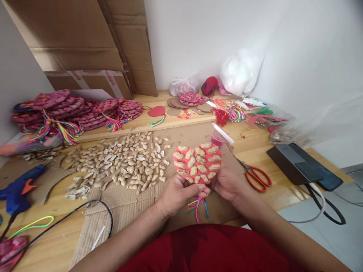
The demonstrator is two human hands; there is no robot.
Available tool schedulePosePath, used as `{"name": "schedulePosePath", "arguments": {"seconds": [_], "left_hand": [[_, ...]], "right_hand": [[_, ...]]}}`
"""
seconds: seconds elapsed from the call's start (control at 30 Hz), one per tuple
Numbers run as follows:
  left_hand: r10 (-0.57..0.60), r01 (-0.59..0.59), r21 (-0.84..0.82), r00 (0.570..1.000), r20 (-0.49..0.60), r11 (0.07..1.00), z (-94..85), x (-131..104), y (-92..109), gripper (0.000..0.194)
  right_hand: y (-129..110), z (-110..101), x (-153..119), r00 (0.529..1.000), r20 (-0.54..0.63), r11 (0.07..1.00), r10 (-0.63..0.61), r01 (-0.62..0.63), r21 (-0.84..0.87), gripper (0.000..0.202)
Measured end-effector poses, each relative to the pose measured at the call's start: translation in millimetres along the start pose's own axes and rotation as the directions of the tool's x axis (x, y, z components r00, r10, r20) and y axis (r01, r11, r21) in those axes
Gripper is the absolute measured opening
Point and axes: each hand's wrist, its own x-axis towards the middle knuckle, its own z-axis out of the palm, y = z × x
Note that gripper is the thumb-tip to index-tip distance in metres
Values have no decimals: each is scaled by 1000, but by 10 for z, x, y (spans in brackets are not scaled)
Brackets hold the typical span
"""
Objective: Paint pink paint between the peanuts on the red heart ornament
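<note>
A red heart-shaped piece (185, 155) covered with rows of peanut shells is held up in front of me by both hands. My left hand (181, 192) grips its lower left edge, thumb across the front near the bottom tip. At the lower right edge, my right hand (227, 183) holds it from the side and behind, with most of those fingers hidden. Coloured cords (198, 206) hang under the heart's tip. Loose peanut shells (141, 162) lie spread over the cardboard (121, 206) to the left of the heart.
A blue glue gun (19, 189) lies at far left. Red-handled scissors (258, 177), a pink-tipped pen (222, 133) and a phone with a grey device (306, 164) are on the right. Stacked pink braided pieces (85, 109) and a red heart cutout (156, 111) rest at the back.
</note>
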Motion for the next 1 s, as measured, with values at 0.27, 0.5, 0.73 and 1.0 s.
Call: {"name": "schedulePosePath", "arguments": {"seconds": [0.27,0.5,0.73,1.0], "left_hand": [[95,-92,23,975,-203,996,-16,72,-27,28],[85,-78,39,972,-217,996,19,62,-9,32],[63,-50,69,978,-199,996,-10,62,-6,32],[100,-93,41,971,-218,995,-9,83,-12,34]], "right_hand": [[-156,-117,-110,922,-139,881,-360,288,-376,21],[-256,-57,-146,794,49,507,-606,434,-745,17],[-263,-55,-164,750,153,389,-644,493,-778,12],[-245,-14,-243,853,89,685,-514,470,-557,7]]}}
